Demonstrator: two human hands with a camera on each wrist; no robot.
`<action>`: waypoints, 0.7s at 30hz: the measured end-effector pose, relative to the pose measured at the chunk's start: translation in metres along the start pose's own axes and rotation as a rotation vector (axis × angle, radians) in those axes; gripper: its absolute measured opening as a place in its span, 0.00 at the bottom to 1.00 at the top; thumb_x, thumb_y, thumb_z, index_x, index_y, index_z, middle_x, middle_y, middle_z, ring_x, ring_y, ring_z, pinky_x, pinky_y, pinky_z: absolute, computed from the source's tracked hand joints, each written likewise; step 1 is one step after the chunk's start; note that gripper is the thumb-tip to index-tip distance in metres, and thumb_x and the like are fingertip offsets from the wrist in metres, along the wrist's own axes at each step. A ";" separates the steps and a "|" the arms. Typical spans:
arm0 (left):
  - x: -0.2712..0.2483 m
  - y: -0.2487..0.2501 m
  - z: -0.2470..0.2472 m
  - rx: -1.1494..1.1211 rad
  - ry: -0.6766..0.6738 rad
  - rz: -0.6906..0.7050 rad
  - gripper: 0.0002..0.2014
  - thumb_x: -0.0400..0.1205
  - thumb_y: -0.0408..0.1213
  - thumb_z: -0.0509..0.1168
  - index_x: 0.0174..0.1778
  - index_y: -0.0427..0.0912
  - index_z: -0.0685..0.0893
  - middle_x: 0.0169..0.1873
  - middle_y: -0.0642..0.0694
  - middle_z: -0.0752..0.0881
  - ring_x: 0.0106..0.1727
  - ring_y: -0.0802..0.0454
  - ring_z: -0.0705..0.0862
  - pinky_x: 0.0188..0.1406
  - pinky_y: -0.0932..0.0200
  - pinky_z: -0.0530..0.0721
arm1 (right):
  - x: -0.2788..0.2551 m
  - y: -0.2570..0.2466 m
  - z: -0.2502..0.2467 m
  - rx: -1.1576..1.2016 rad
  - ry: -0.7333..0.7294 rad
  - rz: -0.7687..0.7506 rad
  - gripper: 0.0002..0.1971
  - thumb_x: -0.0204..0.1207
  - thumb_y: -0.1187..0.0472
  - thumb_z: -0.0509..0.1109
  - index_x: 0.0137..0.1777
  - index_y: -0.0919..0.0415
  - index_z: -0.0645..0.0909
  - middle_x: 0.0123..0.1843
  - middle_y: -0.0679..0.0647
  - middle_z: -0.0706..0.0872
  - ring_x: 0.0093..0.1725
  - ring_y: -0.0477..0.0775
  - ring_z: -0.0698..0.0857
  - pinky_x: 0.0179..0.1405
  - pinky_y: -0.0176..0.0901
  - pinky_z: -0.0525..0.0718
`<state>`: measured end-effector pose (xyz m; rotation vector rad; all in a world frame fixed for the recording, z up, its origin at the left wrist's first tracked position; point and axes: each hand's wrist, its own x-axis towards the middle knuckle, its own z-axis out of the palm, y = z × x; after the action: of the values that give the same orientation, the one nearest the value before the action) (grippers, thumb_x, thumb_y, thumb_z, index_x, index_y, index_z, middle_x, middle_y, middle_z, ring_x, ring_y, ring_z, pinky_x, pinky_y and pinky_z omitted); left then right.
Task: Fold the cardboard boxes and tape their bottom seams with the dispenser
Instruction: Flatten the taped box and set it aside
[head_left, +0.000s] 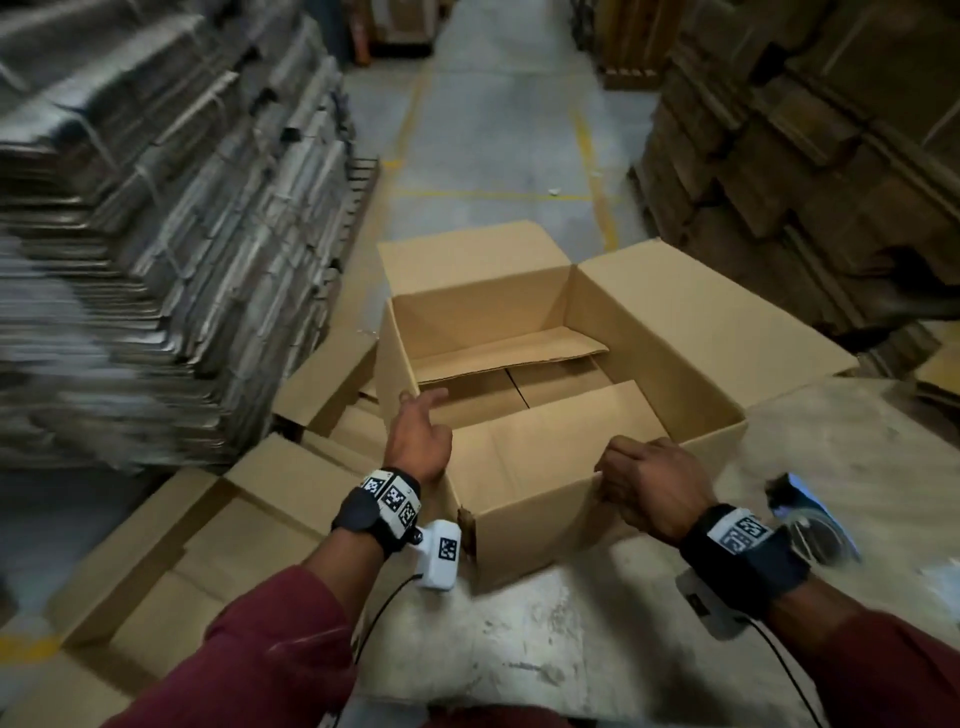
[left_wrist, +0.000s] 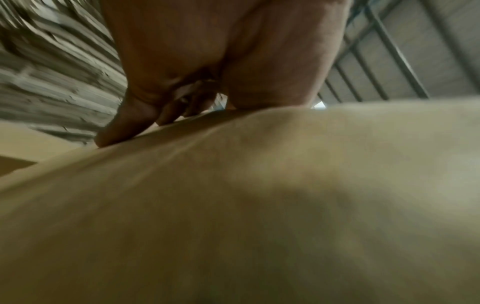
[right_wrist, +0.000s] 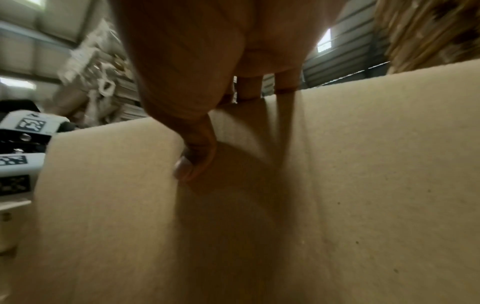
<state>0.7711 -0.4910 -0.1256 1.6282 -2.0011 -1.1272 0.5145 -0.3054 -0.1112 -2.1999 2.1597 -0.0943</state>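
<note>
An open brown cardboard box (head_left: 649, 332) stands on a grey worktop (head_left: 571, 649), its far and right flaps spread outward. Its near flap (head_left: 545, 431) leans inward over the box's floor. My left hand (head_left: 418, 421) lies at the near left corner, fingers stretched forward and resting on that flap; in the left wrist view its fingers (left_wrist: 122, 131) touch the cardboard (left_wrist: 259, 185). My right hand (head_left: 641, 478) grips the near edge, fingers curled over the top and thumb (right_wrist: 197, 162) pressed on the outer wall (right_wrist: 363, 164). The tape dispenser (head_left: 810, 525) lies blurred to the right, untouched.
Tall stacks of flattened cardboard line the left (head_left: 156, 208) and the right (head_left: 805, 156). Several flat boxes (head_left: 208, 545) lie low on the left beside the worktop. An aisle floor with yellow lines (head_left: 493, 130) runs ahead beyond the box.
</note>
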 end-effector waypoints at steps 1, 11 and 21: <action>0.001 -0.003 -0.013 -0.016 0.035 -0.010 0.27 0.81 0.26 0.61 0.75 0.53 0.81 0.72 0.37 0.79 0.58 0.38 0.87 0.61 0.50 0.85 | 0.012 -0.003 -0.006 0.007 0.008 -0.036 0.12 0.65 0.49 0.77 0.47 0.45 0.82 0.47 0.42 0.82 0.33 0.54 0.83 0.38 0.49 0.83; -0.034 -0.102 -0.163 -0.116 0.332 -0.179 0.26 0.77 0.20 0.64 0.62 0.54 0.87 0.54 0.36 0.89 0.36 0.45 0.84 0.33 0.47 0.85 | 0.133 -0.138 -0.027 0.114 0.037 -0.484 0.09 0.66 0.52 0.76 0.45 0.50 0.85 0.46 0.44 0.83 0.32 0.51 0.82 0.40 0.44 0.79; 0.071 -0.215 -0.281 0.001 0.064 -0.248 0.31 0.79 0.36 0.78 0.79 0.46 0.78 0.62 0.36 0.86 0.58 0.42 0.84 0.51 0.54 0.79 | 0.279 -0.295 0.022 0.026 -0.159 -0.274 0.08 0.73 0.52 0.74 0.50 0.51 0.83 0.51 0.48 0.82 0.46 0.58 0.86 0.49 0.49 0.71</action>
<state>1.0857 -0.6683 -0.1217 1.9286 -1.7979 -1.1401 0.8152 -0.5790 -0.1075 -2.3850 1.7601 0.0396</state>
